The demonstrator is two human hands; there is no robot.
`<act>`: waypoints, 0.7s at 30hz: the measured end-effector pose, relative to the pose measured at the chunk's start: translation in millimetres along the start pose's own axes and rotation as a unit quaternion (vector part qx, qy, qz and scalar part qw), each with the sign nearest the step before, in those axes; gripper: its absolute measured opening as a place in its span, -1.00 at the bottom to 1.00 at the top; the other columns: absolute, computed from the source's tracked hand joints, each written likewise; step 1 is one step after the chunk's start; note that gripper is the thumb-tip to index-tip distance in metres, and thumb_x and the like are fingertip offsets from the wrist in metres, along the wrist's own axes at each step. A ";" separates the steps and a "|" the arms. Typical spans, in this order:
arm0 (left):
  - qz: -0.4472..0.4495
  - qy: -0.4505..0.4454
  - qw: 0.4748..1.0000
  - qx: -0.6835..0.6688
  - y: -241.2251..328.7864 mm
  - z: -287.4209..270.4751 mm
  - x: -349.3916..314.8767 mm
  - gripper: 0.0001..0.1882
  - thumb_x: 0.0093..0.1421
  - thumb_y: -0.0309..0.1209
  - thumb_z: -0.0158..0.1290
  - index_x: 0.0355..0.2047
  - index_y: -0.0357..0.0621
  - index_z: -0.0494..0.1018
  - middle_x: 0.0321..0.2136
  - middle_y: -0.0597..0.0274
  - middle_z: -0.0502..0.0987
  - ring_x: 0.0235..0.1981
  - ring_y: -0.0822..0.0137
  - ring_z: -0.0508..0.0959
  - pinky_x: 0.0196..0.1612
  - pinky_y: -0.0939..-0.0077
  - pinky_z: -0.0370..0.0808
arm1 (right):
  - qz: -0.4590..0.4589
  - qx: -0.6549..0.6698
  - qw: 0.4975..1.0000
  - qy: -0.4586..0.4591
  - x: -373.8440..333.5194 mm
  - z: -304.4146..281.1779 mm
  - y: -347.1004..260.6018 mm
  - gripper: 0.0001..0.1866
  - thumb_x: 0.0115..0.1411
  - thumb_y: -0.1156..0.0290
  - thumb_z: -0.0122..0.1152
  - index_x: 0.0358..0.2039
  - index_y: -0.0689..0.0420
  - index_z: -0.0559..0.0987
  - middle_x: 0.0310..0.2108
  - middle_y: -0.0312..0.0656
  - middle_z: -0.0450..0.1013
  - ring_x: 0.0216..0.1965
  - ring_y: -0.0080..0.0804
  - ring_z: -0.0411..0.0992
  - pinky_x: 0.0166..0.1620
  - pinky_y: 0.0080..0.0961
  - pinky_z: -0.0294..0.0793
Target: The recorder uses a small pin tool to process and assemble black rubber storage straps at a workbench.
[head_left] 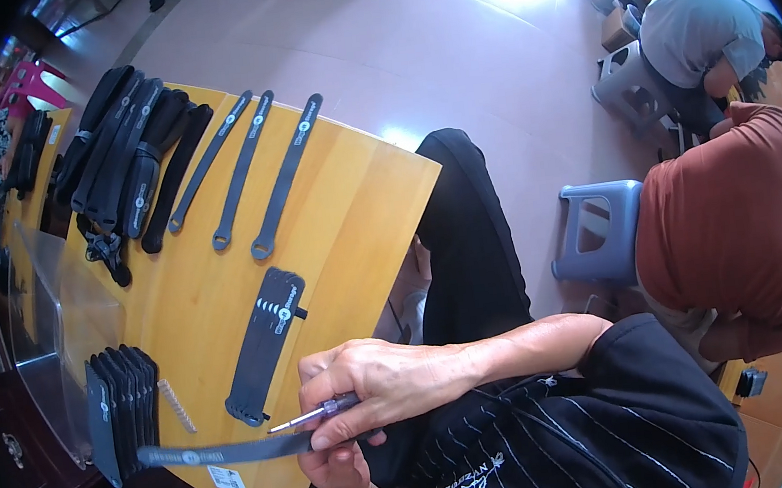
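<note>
My right hand (378, 380) is closed around a small screwdriver-like tool (333, 408) with a purple handle and thin metal shaft, pointing left. Its thumb also presses on the end of a dark grey strap (231, 452) with pale print. Below it, my left hand (346, 485) pinches the same strap end; some fingers are hidden. The strap stretches left over the table edge, its far end near a row of upright dark straps (125, 409). Beyond my hands lies a neat stack of dark straps (264, 355) on the yellow wooden table (350, 220).
Several single straps (291, 173) lie beside a heap of black strap bundles (124, 139). A clear plastic sheet (43, 322), a translucent strip (176, 406) and a white label (227, 480) are at the left. Co-workers (737, 233) sit on the right by a grey stool (597, 230).
</note>
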State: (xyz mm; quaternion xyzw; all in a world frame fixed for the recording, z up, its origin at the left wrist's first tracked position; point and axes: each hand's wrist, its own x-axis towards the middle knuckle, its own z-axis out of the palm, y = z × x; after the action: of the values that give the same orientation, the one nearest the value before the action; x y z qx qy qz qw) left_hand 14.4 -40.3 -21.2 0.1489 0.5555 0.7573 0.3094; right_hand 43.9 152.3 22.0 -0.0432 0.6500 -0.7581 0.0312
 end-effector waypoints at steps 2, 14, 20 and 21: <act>0.008 0.060 0.998 0.001 4.8 6.3 -3.3 -0.31 0.06 0.00 0.24 -0.07 -0.40 0.36 -0.29 0.07 0.50 -0.54 0.38 0.52 -0.58 0.64 0.43 | -0.010 0.015 1.000 -0.018 3.0 2.9 3.6 -0.69 0.18 0.19 0.24 -0.28 0.21 0.56 -0.41 -0.22 0.35 -0.53 -0.54 0.42 -0.55 -0.62 0.42; 0.114 0.149 0.980 0.059 0.1 21.1 -3.1 -0.66 0.19 -0.18 0.13 -0.35 -0.19 0.29 -0.41 0.16 0.42 -0.35 0.30 0.46 -0.24 0.46 0.46 | -0.085 -0.068 0.994 -0.022 18.7 8.2 4.6 -0.51 0.16 0.09 0.25 -0.09 0.25 0.44 -0.34 -0.13 0.37 -0.48 -0.41 0.47 -0.40 -0.47 0.49; 0.150 0.253 0.950 0.102 10.9 -14.3 -4.9 -0.57 0.15 -0.12 0.15 -0.16 -0.16 0.31 -0.27 0.04 0.43 -0.48 0.34 0.47 -0.58 0.64 0.39 | -0.121 0.120 0.978 -0.118 28.9 14.7 -95.8 -0.56 0.18 0.21 0.11 -0.09 0.30 0.32 -0.28 0.10 0.41 -0.20 -0.02 0.46 -0.13 -0.23 0.43; 0.179 0.242 0.949 0.094 12.4 -17.6 -2.3 -0.54 0.14 -0.11 0.17 -0.12 -0.15 0.31 -0.25 0.02 0.43 -0.50 0.35 0.47 -0.64 0.68 0.35 | -0.088 0.115 0.977 -0.155 29.1 19.8 -106.3 -0.60 0.19 0.20 0.10 -0.15 0.28 0.34 -0.31 0.03 0.43 -0.25 -0.09 0.46 -0.18 -0.23 0.43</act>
State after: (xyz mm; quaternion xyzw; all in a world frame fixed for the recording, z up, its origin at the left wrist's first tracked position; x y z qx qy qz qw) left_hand 2.3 -57.3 -15.3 0.0869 0.6468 0.7576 0.0092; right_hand 18.0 146.0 130.8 -0.2128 0.5391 -0.8120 0.0697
